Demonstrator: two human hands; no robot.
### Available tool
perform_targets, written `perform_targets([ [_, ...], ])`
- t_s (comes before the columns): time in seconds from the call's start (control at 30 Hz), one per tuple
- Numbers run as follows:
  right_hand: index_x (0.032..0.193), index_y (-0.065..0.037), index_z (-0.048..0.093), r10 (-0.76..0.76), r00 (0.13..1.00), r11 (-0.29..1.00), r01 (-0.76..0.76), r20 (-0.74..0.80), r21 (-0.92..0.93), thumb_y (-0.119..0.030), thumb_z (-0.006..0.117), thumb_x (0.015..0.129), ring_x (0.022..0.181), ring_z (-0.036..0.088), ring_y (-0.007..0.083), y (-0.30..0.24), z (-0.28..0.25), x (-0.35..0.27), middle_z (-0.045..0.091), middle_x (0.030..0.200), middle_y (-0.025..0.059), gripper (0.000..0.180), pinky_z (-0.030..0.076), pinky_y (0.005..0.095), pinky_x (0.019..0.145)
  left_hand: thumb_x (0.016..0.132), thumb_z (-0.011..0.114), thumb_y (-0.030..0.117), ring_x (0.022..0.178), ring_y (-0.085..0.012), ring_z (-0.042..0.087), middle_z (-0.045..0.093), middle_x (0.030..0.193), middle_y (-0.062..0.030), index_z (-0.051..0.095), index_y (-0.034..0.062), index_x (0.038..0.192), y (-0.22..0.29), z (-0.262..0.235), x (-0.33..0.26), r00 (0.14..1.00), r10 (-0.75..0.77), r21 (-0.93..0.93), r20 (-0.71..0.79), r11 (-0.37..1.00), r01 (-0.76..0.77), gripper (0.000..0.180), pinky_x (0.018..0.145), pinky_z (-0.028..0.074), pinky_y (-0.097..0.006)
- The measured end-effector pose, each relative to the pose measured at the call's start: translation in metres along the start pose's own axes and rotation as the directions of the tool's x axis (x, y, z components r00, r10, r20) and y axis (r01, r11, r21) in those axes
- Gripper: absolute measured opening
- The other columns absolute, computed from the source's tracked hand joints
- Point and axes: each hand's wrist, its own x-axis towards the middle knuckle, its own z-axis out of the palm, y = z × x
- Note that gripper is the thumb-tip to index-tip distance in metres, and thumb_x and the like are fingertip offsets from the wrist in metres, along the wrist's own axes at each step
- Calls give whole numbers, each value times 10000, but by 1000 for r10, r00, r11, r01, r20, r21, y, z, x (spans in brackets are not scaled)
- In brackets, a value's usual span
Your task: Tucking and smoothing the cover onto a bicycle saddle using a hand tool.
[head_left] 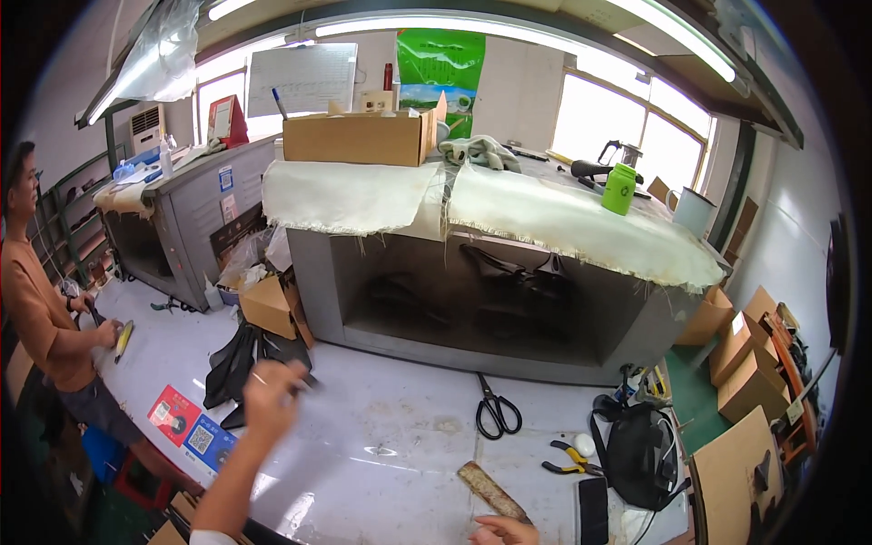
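My left hand (272, 392) is raised over the white table, smeared by motion. A dark blur shows at its fingertips, and I cannot make out whether the hand holds it. Just behind it lies a heap of black, limp material (234, 363). At the lower edge only part of my right hand (505, 530) shows; its fingers look apart, with nothing visible in them. Close by it is a worn, brownish flat strip (493, 491). Farther off, black-handled scissors (496, 413) rest on the table, and yellow-and-black pliers (572, 459) lie to the right.
A grey metal housing (318, 300) with an open dark cavity stands across the table, with cloth, a cardboard box (350, 138) and a green bottle (619, 189) on top. A black bag (640, 454) sits at right. At left a co-worker (45, 291) holds something yellowish.
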Motion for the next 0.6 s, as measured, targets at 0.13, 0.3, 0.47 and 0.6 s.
perform_targets([
  [0.13,1626,-62,342,68,969,752,-207,239,626,-240,659,1073,975,748,259,-12,31,15,702,1255,180,661,620,360,813,949,787,327,1322,-378,590,606,1434,-252,599,-12,1402,154,-6,-49,639,416,-564,647,825,34,595,1068,511,-495],
  [0.3,1447,-29,570,84,995,940,-63,-49,336,-120,683,1052,830,733,183,-6,13,17,707,1113,105,420,630,323,733,960,759,307,1166,-379,679,694,1287,-191,666,33,1311,143,32,-9,664,501,-656,555,755,-22,455,988,562,-466],
  [0.47,1499,-36,515,15,896,983,68,-445,170,-79,636,1059,630,676,135,-6,-46,5,780,914,127,458,568,279,598,970,726,248,1063,-384,700,713,1182,-175,701,22,1238,117,105,58,749,304,-427,588,903,-32,352,898,583,-471],
  [0.6,1503,-46,511,48,856,985,45,-514,166,-91,650,1052,610,668,133,5,-64,-5,778,914,145,475,563,279,580,986,708,264,1126,-394,679,689,1240,-186,690,27,1271,133,175,106,734,247,-370,632,929,7,371,946,565,-485],
])
